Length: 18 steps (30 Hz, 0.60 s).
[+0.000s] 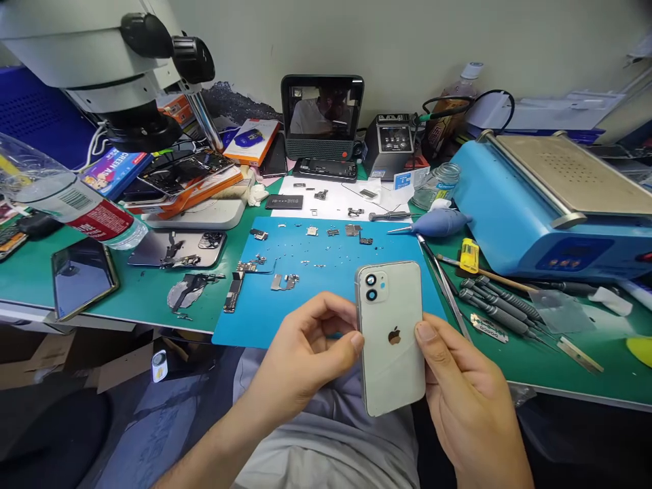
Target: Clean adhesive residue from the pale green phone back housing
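Head view. White phone housing [391, 337] held over lap, just off front edge of blue work mat [326, 272], back face up, twin camera rings toward bench. Gripped by both long edges: left hand [305, 353] pinching left edge between thumb and curled fingers, right hand [466, 394] cradling right edge, thumb laid on the back glass. Edge grip presumably to keep prints off the glossy back and leave it free to turn. Glass smooth, faintly reflective; frame rounded at corners, matte metallic.

On mat: small screws, brackets and flex cables [285, 280] spread apart in loose rows, likely to keep order of removal readable. Mat matte, rubbery-looking, lying on green bench [560, 353].

Right of mat: precision screwdrivers [496, 305] with knurled dark shafts, tweezers [443, 282], yellow-capped vial [469, 255], all within right-hand reach. Blue heater plate [540, 204] behind, flat perforated metal top.

Left: opened phone chassis [178, 248], dark screen panel [81, 275] face up, clear plastic bottle [76, 204] lying on side. Microscope head [102, 61] overhanging upper left. Soldering station [392, 142] and small monitor [322, 115] against wall.
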### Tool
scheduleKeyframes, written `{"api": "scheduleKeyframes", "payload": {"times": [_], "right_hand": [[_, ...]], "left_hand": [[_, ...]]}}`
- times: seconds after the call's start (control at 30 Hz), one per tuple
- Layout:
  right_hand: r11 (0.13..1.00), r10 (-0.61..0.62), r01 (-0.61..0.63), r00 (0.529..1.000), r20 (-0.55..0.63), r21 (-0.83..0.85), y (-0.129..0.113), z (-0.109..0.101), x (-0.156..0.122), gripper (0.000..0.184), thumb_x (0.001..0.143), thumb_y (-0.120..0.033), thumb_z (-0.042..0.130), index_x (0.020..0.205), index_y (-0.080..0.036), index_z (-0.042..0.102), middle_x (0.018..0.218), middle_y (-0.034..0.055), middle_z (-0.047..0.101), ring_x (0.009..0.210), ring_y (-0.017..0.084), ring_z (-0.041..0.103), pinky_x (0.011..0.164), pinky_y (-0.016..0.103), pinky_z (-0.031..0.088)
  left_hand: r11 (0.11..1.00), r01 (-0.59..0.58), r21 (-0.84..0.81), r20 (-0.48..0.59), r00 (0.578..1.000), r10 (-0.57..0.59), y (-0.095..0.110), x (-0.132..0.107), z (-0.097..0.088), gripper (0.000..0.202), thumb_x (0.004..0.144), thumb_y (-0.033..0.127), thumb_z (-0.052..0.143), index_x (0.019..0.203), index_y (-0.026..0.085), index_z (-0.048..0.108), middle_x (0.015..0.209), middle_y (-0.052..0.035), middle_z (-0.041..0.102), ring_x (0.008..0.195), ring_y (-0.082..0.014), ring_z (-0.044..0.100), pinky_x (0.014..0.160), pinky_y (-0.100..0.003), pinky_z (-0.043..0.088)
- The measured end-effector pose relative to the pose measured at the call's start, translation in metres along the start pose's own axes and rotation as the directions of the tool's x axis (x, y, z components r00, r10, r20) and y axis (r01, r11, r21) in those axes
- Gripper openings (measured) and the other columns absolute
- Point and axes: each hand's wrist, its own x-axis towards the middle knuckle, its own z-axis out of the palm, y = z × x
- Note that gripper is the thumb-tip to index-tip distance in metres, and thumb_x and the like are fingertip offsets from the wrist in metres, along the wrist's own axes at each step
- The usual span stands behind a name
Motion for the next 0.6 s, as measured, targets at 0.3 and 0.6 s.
{"api": "scheduleKeyframes", "payload": {"times": [0.3,0.6], "right_hand": [[0.999,0.037,-0.037,0.999,0.019,-0.005,-0.0033,0.0073,-0.0027,0.068,0.101,-0.074,0.082,0.144,-0.022,0.083,0.127,0.015,0.085,0.104,0.034,0.084,0.079,0.035,0.074],[0.999,0.049,-0.049,0.999,0.025,0.022,-0.004,0.0065,0.0004,0.065,0.098,-0.072,0.086,0.142,-0.025,0.085,0.123,0.0143,0.086,0.099,0.033,0.085,0.078,0.035,0.073]], "left_hand": [[1.0,-0.007,0.025,-0.016,1.0,0.007,-0.0013,0.0007,-0.0018,0.02,0.093,0.026,0.094,0.102,0.021,0.077,0.098,-0.0017,0.074,0.093,-0.0141,0.068,0.079,-0.019,0.056],[0.999,-0.01,0.034,0.01,1.0,0.01,0.0016,0.0006,-0.0029,0.02,0.094,0.026,0.091,0.104,0.021,0.075,0.101,-0.0032,0.076,0.093,-0.014,0.068,0.08,-0.019,0.055]]}}
